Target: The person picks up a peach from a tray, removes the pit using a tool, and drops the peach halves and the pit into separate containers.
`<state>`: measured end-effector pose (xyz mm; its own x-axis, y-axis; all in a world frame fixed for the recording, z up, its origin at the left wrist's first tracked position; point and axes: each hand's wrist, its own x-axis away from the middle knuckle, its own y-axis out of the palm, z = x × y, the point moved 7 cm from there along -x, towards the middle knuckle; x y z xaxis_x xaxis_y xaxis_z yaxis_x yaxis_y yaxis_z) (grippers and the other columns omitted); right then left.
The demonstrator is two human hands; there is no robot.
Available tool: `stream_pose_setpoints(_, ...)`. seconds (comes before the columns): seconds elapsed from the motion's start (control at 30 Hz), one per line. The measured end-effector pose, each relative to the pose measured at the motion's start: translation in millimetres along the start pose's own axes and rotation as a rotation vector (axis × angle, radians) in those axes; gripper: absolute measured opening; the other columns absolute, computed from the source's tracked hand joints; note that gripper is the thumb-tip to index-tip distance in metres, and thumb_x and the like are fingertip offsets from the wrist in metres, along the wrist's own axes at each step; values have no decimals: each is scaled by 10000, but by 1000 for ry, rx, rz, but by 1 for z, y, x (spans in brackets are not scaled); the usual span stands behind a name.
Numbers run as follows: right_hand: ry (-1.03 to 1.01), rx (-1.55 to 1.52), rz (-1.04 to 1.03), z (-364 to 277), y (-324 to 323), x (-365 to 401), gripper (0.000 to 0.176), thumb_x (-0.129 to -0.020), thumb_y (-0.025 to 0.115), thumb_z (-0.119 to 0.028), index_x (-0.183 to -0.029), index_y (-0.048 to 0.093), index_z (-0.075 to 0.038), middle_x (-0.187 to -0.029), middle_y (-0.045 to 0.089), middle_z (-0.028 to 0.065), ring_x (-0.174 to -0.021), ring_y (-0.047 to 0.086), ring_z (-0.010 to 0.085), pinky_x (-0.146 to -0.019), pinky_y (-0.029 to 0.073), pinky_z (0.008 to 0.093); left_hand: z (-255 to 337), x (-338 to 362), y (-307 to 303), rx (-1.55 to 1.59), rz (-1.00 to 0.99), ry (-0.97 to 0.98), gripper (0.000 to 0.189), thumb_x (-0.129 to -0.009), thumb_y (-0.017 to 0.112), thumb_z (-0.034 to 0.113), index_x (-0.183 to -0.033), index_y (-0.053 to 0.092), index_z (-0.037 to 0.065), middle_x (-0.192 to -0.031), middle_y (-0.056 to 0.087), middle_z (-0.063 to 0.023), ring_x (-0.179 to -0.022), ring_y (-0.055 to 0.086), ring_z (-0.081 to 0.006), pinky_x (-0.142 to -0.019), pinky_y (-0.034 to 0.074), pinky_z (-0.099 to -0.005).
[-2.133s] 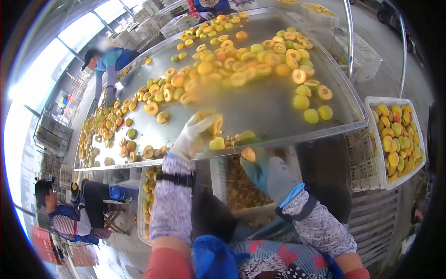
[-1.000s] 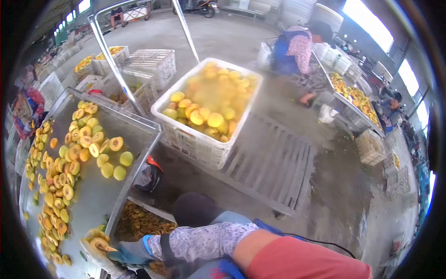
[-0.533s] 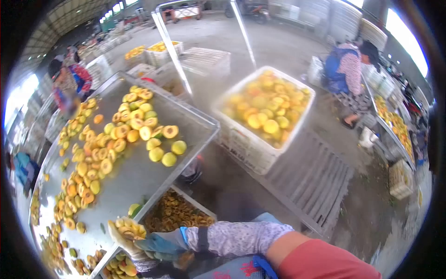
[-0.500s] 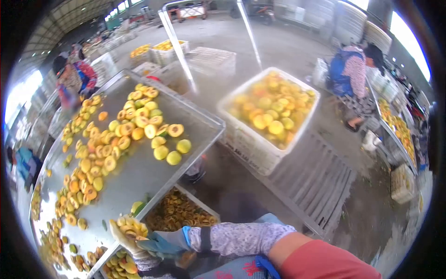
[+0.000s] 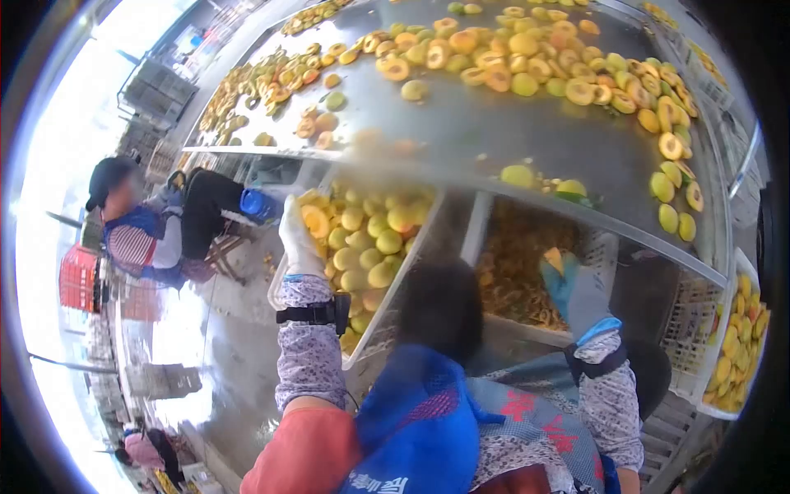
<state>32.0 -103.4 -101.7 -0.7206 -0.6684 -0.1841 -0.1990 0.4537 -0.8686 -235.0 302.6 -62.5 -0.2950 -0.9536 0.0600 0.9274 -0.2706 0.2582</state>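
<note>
My left hand (image 5: 299, 247), in a white glove, is at the left side of a crate (image 5: 393, 309) heaped with yellow peaches (image 5: 362, 239). Its fingers curl against a cut peach half (image 5: 315, 221) whose hollow faces up. My right hand (image 5: 576, 292), in a blue-grey glove, is over a second crate (image 5: 527, 332) of brownish-orange scraps (image 5: 514, 263). An orange-tan wedge (image 5: 554, 260) sticks up from its closed fingers; I cannot tell whether it is fruit or a tool. Above both crates runs the front edge of a metal table (image 5: 494, 119) bearing halved peaches (image 5: 527, 49).
Another crate of peaches (image 5: 736, 354) stands at the right, below the table's corner. A seated person (image 5: 136, 226) works at the left near a blue container (image 5: 257, 203). Red crates (image 5: 80, 278) stand behind that person. Another person (image 5: 144, 449) is at the lower left.
The view has swung left, so the table now spans the top. My hands, formerly together at the table's edge with several peach halves in the left, are now apart over separate crates.
</note>
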Motion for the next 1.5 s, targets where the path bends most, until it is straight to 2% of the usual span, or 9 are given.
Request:
stream_pose_setpoints(0.13,68,-29,-227,-13,13,-3,361,-960,640,-401,-984,687,-44,-780,693,228,-719,681,418,-654,520,501,-27,-25,-85,-472,198,93,300,-968,605,242,-1145,640,2,-982,699,-132,-874,672,-281,-820,551,-358)
stream_pose_setpoints(0.23,33,38,-276,-21,21,1,363,-961,641,-400,-994,686,-42,-801,699,233,-737,683,421,-678,525,494,-37,26,-21,-1271,90,950,308,-877,648,171,-1151,639,32,-1035,686,-146,-907,649,-327,-804,543,-416)
stream_pose_setpoints(0.57,36,12,-302,-31,19,-10,375,-948,656,-397,-974,675,-23,-782,680,251,-710,669,427,-653,511,505,-128,35,0,-1395,-143,569,575,-846,611,153,-1406,482,132,-1251,588,-176,-1083,575,-401,-940,459,-507)
stream_pose_setpoints(0.87,0,-13,-306,-23,25,-9,356,-942,670,-385,-939,665,-29,-767,675,225,-677,665,408,-621,504,497,-141,20,-12,-1306,-365,581,440,-816,621,40,-1253,571,26,-1132,618,-205,-1053,579,-416,-910,490,-499)
stream_pose_setpoints(0.97,-27,65,-261,-23,26,-7,333,-944,676,-369,-938,666,-36,-770,675,217,-664,662,404,-606,504,477,-104,34,-23,-981,-79,493,470,-848,669,57,-1300,557,-11,-1183,616,-223,-1097,584,-403,-966,484,-473)
stream_pose_setpoints(1.1,15,106,-389,-19,36,-7,301,-935,701,-313,-1048,650,-38,-771,670,206,-673,661,387,-587,505,441,-96,52,20,-1059,-243,775,453,-878,670,114,-1308,566,17,-1170,625,-227,-1102,590,-400,-966,478,-464)
stream_pose_setpoints(1.17,59,-117,-381,27,71,9,303,-938,696,-279,-1115,633,-40,-796,674,210,-681,661,388,-610,509,441,-146,48,35,-1301,-502,574,268,-818,631,66,-1086,635,55,-1001,625,-175,-934,588,-398,-800,493,-490)
stream_pose_setpoints(1.4,-200,118,-240,-6,55,0,270,-924,711,-292,-1052,665,-59,-772,658,177,-617,622,344,-558,485,432,-81,53,15,-1168,-181,729,92,-758,632,72,-829,575,84,-773,587,-136,-778,588,-381,-669,474,-508)
stream_pose_setpoints(1.5,-486,333,-135,6,72,18,246,-931,703,-276,-1079,675,-81,-856,663,159,-647,617,323,-575,482,417,-44,41,-64,-1059,13,713,360,-857,670,17,-1212,613,10,-1149,643,-191,-1061,614,-382,-942,493,-464)
